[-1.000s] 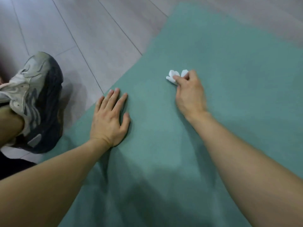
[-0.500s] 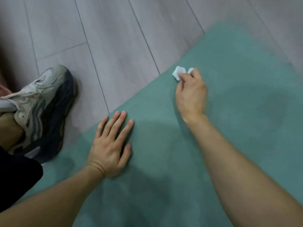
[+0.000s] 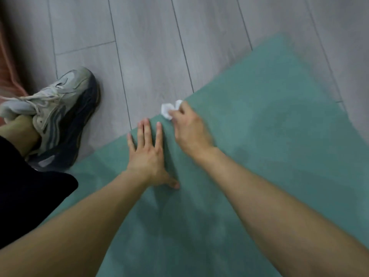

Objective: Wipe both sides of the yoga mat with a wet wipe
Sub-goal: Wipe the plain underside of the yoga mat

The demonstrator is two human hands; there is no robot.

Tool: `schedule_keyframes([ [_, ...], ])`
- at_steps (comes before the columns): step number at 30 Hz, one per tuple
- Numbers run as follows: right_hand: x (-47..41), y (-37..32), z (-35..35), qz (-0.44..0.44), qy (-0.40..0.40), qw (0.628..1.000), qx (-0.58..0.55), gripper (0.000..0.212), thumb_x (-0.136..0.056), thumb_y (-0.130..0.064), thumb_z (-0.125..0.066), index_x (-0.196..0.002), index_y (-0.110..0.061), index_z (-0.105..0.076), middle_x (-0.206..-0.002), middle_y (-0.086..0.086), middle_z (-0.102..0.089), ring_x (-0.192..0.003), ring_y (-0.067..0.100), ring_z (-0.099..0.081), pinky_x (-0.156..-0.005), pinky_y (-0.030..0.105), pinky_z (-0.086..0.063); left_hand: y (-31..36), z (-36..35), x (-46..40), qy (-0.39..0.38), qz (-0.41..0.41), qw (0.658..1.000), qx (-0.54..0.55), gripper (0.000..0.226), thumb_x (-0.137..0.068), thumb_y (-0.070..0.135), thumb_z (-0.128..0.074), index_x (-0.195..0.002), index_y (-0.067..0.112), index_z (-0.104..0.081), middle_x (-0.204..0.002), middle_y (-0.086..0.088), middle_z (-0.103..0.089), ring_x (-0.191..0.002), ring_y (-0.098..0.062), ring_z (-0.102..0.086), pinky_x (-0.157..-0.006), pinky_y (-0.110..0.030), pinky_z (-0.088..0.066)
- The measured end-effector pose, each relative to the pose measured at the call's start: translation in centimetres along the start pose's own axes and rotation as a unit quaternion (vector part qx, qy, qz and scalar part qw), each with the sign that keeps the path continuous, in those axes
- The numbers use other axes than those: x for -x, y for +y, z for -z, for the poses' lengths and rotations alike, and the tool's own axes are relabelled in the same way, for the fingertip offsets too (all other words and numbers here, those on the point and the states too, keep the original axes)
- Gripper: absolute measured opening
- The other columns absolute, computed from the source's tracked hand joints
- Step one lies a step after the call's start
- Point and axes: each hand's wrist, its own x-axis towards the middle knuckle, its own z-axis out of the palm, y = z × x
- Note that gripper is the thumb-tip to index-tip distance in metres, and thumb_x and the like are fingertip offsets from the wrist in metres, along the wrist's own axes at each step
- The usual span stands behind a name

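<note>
— Kneeling over one teal yoga mat [image 3: 269,136] spread on grey floor planks [image 3: 149,47]: how many hands are on it?

— Two. One left hand [image 3: 147,154] lies flat, fingers spread and straight, pressing the mat near its edge. One right hand [image 3: 189,128] pinches a single crumpled white wet wipe [image 3: 167,112] right at that edge, just beyond the left fingertips.

— Anything beside the mat?

— One worn grey and dark sneaker [image 3: 61,116] on the planks to the left, well apart from the hands, and a dark garment [image 3: 30,196] at the lower left.
</note>
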Motion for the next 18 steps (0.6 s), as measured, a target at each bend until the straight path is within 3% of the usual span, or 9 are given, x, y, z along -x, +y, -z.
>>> schedule_keyframes([
  [2,0.2,0.9,1.1,0.149,-0.092,0.984,0.037,0.043,-0.096,-0.003,-0.054,-0.137,-0.007,-0.063,-0.118,0.020,-0.058,-0.093,0.040,-0.066,-0.078,0.046,-0.054,1.4,0.4,-0.8,-0.059,0.031,0.997,0.038,0.196,-0.025,0.080,-0.091,-0.136,0.014,0.057,-0.144,-0.024,0.061,-0.135,-0.040,0.057,-0.118,-0.071,0.017],
  [3,-0.9,3.4,2.7,0.137,-0.078,0.986,0.050,0.040,-0.098,-0.008,-0.053,-0.136,-0.009,-0.065,-0.114,0.020,-0.057,-0.091,0.040,-0.065,-0.076,0.046,-0.052,1.5,0.6,-1.0,-0.075,0.035,0.995,0.064,0.198,-0.024,0.075,-0.095,-0.134,0.015,0.059,-0.139,-0.023,0.065,-0.131,-0.040,0.060,-0.115,-0.072,0.020],
  [6,-3.9,11.2,8.8,-0.056,-0.001,0.992,0.112,0.038,-0.104,-0.019,-0.049,-0.139,-0.018,-0.064,-0.115,0.020,-0.052,-0.095,0.040,-0.060,-0.083,0.045,-0.046,1.1,0.6,-1.3,-0.083,0.018,0.991,0.103,0.200,-0.021,0.071,-0.097,-0.134,0.019,0.059,-0.135,-0.020,0.068,-0.129,-0.039,0.062,-0.112,-0.073,0.023],
  [9,-4.2,11.1,8.7,-0.124,0.066,0.984,0.108,0.039,-0.103,-0.018,-0.044,-0.135,-0.015,-0.066,-0.116,0.020,-0.051,-0.093,0.042,-0.060,-0.085,0.047,-0.046,1.1,0.9,-1.0,-0.097,0.021,0.990,0.099,0.200,-0.022,0.072,-0.097,-0.134,0.018,0.060,-0.136,-0.021,0.067,-0.130,-0.040,0.061,-0.113,-0.074,0.021],
  [12,0.8,5.8,3.7,-0.005,-0.019,0.999,0.030,0.037,-0.099,-0.008,-0.051,-0.133,-0.015,-0.067,-0.113,0.018,-0.054,-0.087,0.042,-0.060,-0.074,0.048,-0.052,1.3,1.3,-0.6,-0.109,0.025,0.989,0.100,0.199,-0.024,0.072,-0.097,-0.135,0.017,0.059,-0.136,-0.022,0.067,-0.130,-0.041,0.061,-0.114,-0.074,0.019],
  [15,4.0,4.0,3.3,0.161,-0.147,0.976,0.004,0.045,-0.095,-0.009,-0.044,-0.132,-0.018,-0.068,-0.123,0.014,-0.055,-0.092,0.037,-0.062,-0.073,0.042,-0.055,1.4,1.8,-0.3,-0.122,0.033,0.988,0.091,0.198,-0.026,0.073,-0.096,-0.136,0.016,0.058,-0.136,-0.023,0.067,-0.130,-0.042,0.060,-0.114,-0.074,0.019],
  [16,2.4,4.9,4.0,0.171,-0.145,0.974,0.007,0.042,-0.095,-0.012,-0.044,-0.125,-0.019,-0.071,-0.115,0.012,-0.055,-0.087,0.035,-0.061,-0.068,0.040,-0.053,1.4,1.8,-0.3,-0.124,0.030,0.988,0.089,0.198,-0.026,0.073,-0.096,-0.135,0.016,0.058,-0.136,-0.023,0.067,-0.131,-0.042,0.060,-0.113,-0.074,0.019],
  [18,-3.2,7.3,5.2,0.108,-0.089,0.989,0.053,0.029,-0.097,-0.014,-0.051,-0.115,-0.015,-0.073,-0.103,0.013,-0.052,-0.084,0.036,-0.060,-0.066,0.039,-0.048,1.5,1.8,-0.5,-0.125,0.027,0.988,0.092,0.198,-0.025,0.071,-0.097,-0.136,0.016,0.058,-0.137,-0.023,0.066,-0.132,-0.042,0.059,-0.113,-0.074,0.020],
])
